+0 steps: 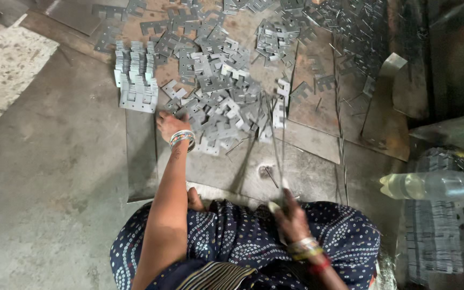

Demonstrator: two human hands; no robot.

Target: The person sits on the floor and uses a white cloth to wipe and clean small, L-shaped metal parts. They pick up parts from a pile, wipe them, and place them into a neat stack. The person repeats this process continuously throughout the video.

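While I watch, loose pile of stamped metal plates (218,102) spreads across frame centre on floor; left hand (168,124) reaches into its left edge, grip unclear. Right hand (291,217), lower centre, clenched on thin rod (276,156). Neat plate stack (135,78) upper left; plastic bottle (436,185) right.

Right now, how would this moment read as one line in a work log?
left hand: reaching into loose metal plates | right hand: holding thin rods | neat plate stack beside left hand | plastic bottle at right
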